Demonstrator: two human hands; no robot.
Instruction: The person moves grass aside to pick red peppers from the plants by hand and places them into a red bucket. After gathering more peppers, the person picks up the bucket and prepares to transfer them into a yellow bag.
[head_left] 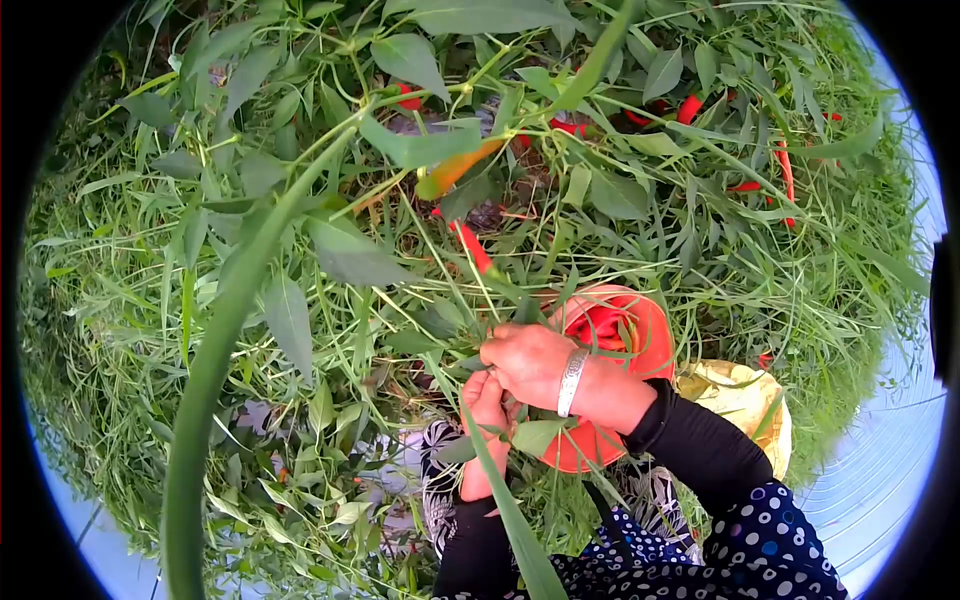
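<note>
Nearest the eye, a broad, blurred green blade (205, 430) rises well to the left of the red bucket (655, 335). Behind it, on the bucket's near side, come the dotted cloth (775, 535) and black sleeves (705, 445) of the person. The right forearm, with a silver bracelet (572, 382) at the wrist, crosses over the bucket, so the right hand (533, 363) works just left of its rim. The left hand (485, 403) is close against it, a little nearer the body. Both hands have their fingers bent in together among stems and leaves; whether they are clamped on anything cannot be told, as the fingertips are hidden.

The bucket, with red chili peppers (603, 325) inside, probably sits under the arm to keep it within short reach. A yellow sack (745, 400) stands just to its right. Beyond the bucket and to its left, a red chili (472, 247) hangs near the right hand's fingers, apart from them. Farther out past the bucket are an orange chili (460, 170) and, to the right, more red pods (785, 170) among the leaves.
</note>
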